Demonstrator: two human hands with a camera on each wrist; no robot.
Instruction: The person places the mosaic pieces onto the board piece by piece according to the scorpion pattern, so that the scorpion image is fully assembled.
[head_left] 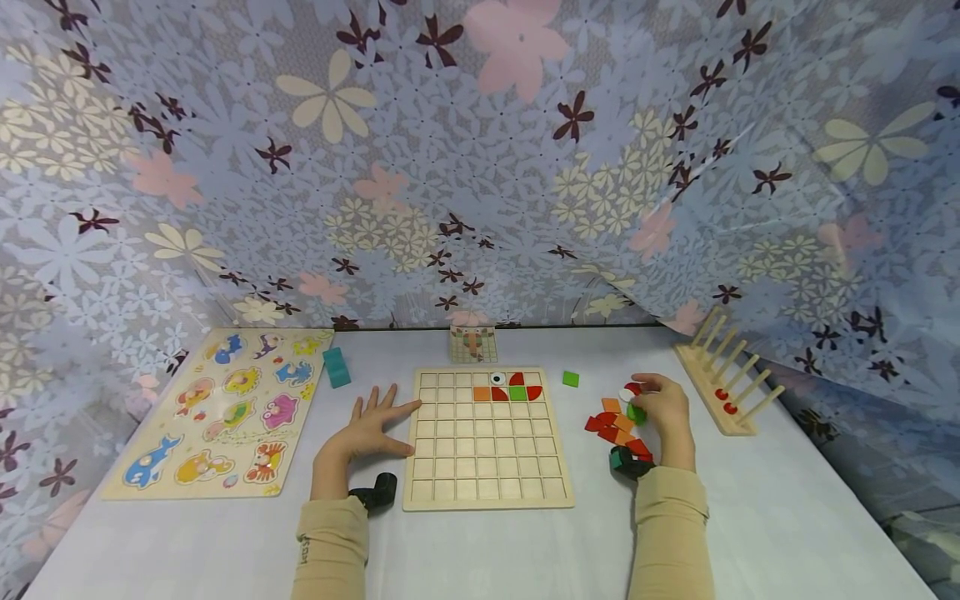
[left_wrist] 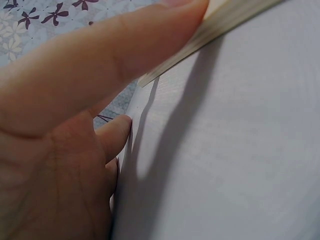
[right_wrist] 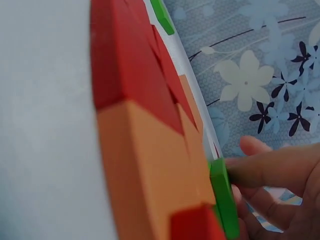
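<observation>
My left hand (head_left: 371,429) has its fingers spread, its thumb and index finger on the left edge of a wooden grid board (head_left: 480,505). The left wrist view shows a finger against the board's side (left_wrist: 215,35). In the board's upper right cells lie an eye tile (head_left: 497,379), an orange square (head_left: 482,394), a green square (head_left: 517,393) and several red quarter-round pieces. My right hand (head_left: 666,404) bends over loose pieces, fingertips at a red-and-white piece (head_left: 626,395) and a green piece (right_wrist: 225,197). Whether it pinches either cannot be told.
Loose red and orange pieces (head_left: 611,406) lie left of the right hand; a green square (head_left: 571,379) lies apart. A pattern card (head_left: 473,344) stands behind the board. A picture puzzle (head_left: 217,408) and teal block (head_left: 336,367) are left, a peg rack (head_left: 712,392) right.
</observation>
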